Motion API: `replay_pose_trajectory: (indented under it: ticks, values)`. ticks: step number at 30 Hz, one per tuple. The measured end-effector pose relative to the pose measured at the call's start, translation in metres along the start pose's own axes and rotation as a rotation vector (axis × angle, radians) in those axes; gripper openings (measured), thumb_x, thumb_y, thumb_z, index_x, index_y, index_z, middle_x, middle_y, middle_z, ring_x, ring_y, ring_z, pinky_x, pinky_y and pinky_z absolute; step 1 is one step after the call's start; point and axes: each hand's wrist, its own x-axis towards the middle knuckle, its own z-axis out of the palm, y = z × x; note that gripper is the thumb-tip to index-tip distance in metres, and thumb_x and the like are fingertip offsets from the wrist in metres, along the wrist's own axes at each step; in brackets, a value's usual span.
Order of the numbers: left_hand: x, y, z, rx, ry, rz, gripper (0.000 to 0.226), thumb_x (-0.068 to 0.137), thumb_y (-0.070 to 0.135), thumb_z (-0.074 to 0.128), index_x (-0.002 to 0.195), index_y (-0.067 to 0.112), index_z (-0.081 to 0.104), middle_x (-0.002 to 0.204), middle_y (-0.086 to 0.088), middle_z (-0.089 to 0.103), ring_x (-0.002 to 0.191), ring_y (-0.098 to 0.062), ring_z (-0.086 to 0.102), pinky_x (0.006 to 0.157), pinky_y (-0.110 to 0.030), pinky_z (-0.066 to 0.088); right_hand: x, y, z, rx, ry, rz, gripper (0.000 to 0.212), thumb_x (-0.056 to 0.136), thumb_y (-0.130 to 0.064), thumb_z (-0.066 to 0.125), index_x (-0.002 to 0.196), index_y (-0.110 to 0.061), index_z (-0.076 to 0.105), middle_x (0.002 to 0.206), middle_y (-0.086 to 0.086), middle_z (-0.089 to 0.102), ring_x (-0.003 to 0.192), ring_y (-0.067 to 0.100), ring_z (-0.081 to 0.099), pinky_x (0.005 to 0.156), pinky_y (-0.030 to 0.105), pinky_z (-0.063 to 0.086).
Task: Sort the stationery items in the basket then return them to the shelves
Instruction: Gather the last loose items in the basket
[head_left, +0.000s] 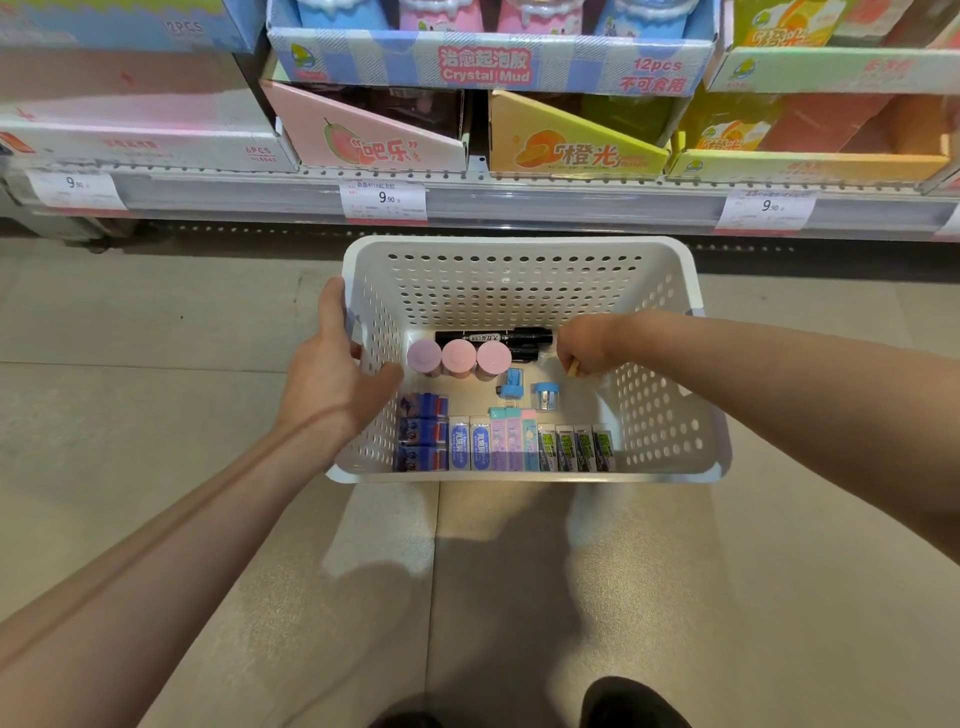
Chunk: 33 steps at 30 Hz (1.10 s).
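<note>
A white perforated basket (519, 260) stands on the floor below the shelf. My left hand (332, 374) grips its left wall, thumb inside. My right hand (584, 348) reaches into the basket's back right and pinches a small tan object; what it is cannot be told. Inside lie black markers (493, 338) along the back, three pink round containers (457, 358), two blue sharpeners (530, 392), dark blue erasers (422, 434) stacked at the left, and a row of upright eraser packs (530, 447) along the front wall.
A shelf (519, 197) with price tags runs across the top, holding display boxes: a pink one (363, 140), a yellow one (571, 145) and a blue Crystal Mud box (488, 65). Tiled floor (156, 322) surrounds the basket. My shoes (631, 701) show at the bottom edge.
</note>
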Motion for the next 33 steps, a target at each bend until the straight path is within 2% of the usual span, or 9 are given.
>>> replay_pose_trajectory:
  ticks: [3, 7, 12, 17, 20, 25, 33]
  values:
    - [-0.001, 0.001, -0.001, -0.001, 0.001, -0.010, 0.082, 0.080, 0.013, 0.067, 0.143, 0.030, 0.017, 0.072, 0.008, 0.053, 0.067, -0.016, 0.060, 0.058, -0.032, 0.049, 0.000, 0.002, 0.002, -0.069, 0.009, -0.016, 0.021, 0.082, 0.002, 0.057, 0.100, -0.008, 0.062, 0.097, 0.006, 0.060, 0.093, 0.021, 0.056, 0.076, 0.029, 0.045]
    - [0.000, 0.001, -0.001, -0.009, 0.003, -0.005, 0.081, 0.080, 0.013, 0.066, 0.143, 0.029, 0.018, 0.071, 0.006, 0.054, 0.067, -0.017, 0.061, 0.054, -0.027, 0.046, 0.001, 0.005, 0.008, -0.106, 0.046, -0.044, 0.023, 0.080, 0.004, 0.056, 0.084, -0.017, 0.061, 0.094, 0.005, 0.064, 0.092, 0.023, 0.061, 0.082, 0.033, 0.052]
    - [0.000, 0.001, -0.001, -0.012, 0.005, -0.009, 0.080, 0.081, 0.013, 0.067, 0.142, 0.029, 0.019, 0.072, 0.009, 0.053, 0.065, -0.013, 0.059, 0.049, -0.020, 0.040, 0.005, 0.003, 0.011, -0.202, 0.084, -0.066, 0.023, 0.084, 0.001, 0.050, 0.095, -0.010, 0.067, 0.101, 0.008, 0.065, 0.093, 0.024, 0.061, 0.084, 0.034, 0.052]
    - [0.000, 0.001, -0.001, -0.008, 0.004, -0.017, 0.080, 0.080, 0.013, 0.067, 0.142, 0.030, 0.019, 0.074, 0.009, 0.054, 0.066, -0.015, 0.060, 0.050, -0.021, 0.042, 0.002, -0.003, 0.007, -0.279, 0.088, -0.039, 0.022, 0.093, -0.005, 0.046, 0.113, -0.007, 0.057, 0.114, 0.008, 0.060, 0.106, 0.025, 0.057, 0.086, 0.030, 0.045]
    - [0.000, 0.001, -0.001, -0.006, 0.004, -0.010, 0.080, 0.080, 0.013, 0.067, 0.142, 0.030, 0.019, 0.075, 0.009, 0.055, 0.066, -0.014, 0.060, 0.051, -0.024, 0.043, 0.002, -0.005, 0.007, -0.297, 0.088, -0.038, 0.021, 0.093, -0.007, 0.047, 0.111, -0.008, 0.057, 0.115, 0.008, 0.060, 0.106, 0.024, 0.057, 0.086, 0.030, 0.045]
    - [0.000, 0.001, -0.002, 0.002, 0.001, -0.004, 0.080, 0.079, 0.013, 0.067, 0.142, 0.029, 0.020, 0.074, 0.006, 0.057, 0.066, -0.017, 0.061, 0.062, -0.036, 0.053, 0.005, -0.003, 0.009, -0.250, 0.091, -0.020, 0.021, 0.091, -0.007, 0.049, 0.106, -0.010, 0.062, 0.112, 0.009, 0.062, 0.102, 0.025, 0.059, 0.082, 0.031, 0.046]
    - [-0.001, 0.002, -0.002, -0.015, -0.002, 0.000, 0.080, 0.079, 0.011, 0.065, 0.143, 0.027, 0.019, 0.074, 0.004, 0.057, 0.065, -0.017, 0.061, 0.055, -0.026, 0.047, 0.005, -0.003, 0.013, -0.224, 0.093, -0.019, 0.018, 0.087, -0.007, 0.054, 0.104, -0.011, 0.060, 0.110, 0.007, 0.061, 0.101, 0.025, 0.058, 0.082, 0.031, 0.047]
